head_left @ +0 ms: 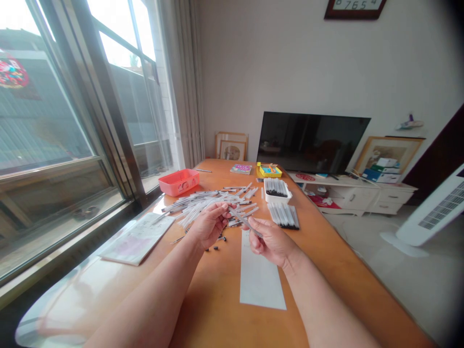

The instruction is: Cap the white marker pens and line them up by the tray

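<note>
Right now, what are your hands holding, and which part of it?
The right hand pinches a thin white pen near one end. The left hand is at its other end, but I cannot tell whether it grips it.

The numerals 8, 7, 6, 5, 4 are read along the lower face of a wall clock (pixel 354 6) at twelve o'clock — print on the booklet (pixel 241 169) and yellow box (pixel 270 170) is too small to read.

Bright daylight pours through the window (pixel 61 96), glaring across the table (pixel 54 314); the frame's edges bow and darken.
</note>
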Motion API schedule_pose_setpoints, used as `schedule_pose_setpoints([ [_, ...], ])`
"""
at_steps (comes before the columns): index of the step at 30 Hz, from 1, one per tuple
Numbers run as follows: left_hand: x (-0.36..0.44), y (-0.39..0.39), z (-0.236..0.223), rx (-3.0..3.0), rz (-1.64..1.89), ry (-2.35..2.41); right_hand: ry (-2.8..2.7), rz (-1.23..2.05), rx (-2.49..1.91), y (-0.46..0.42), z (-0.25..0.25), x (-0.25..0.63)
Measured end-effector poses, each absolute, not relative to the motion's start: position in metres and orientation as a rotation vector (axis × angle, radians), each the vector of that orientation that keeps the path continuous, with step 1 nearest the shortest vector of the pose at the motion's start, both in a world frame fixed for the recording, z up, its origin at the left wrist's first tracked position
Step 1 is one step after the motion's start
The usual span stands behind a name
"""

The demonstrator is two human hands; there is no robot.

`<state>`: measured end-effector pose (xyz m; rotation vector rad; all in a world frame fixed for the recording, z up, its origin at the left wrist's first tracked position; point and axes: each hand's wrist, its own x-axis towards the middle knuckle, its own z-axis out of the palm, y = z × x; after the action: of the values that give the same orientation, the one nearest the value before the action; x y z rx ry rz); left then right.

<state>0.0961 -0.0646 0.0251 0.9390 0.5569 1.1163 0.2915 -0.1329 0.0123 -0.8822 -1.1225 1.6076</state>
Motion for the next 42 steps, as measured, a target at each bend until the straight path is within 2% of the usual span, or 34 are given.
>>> schedule_pose_setpoints([
  [5, 0.099, -0.068, 0.025, 1.011, 1.119, 0.580, -1.244, 1.640, -0.957, -0.139, 0.017, 0.290],
  [9, 0.098, -0.069, 0.026, 1.099, 1.142, 0.666, -1.312, 1.444, -1.002, -0.135, 0.014, 0.291],
  [18, 0.079, -0.055, 0.011, 1.752, 0.981, 1.118, -0.940, 1.154, -1.125, -0.115, -0.004, 0.311],
  [28, 0.078, -0.054, -0.009, 2.093, 0.945, 1.025, -0.739, 0.954, -1.225, -0.106, -0.013, 0.319],
  [34, 0.104, -0.067, -0.010, 2.598, 0.684, 1.047, -0.774, 0.830, -1.253, -0.099, -0.024, 0.321],
  [42, 0.124, -0.067, -0.021, 2.663, 0.618, 0.998, -0.845, 0.713, -1.287, -0.092, -0.034, 0.322],
])
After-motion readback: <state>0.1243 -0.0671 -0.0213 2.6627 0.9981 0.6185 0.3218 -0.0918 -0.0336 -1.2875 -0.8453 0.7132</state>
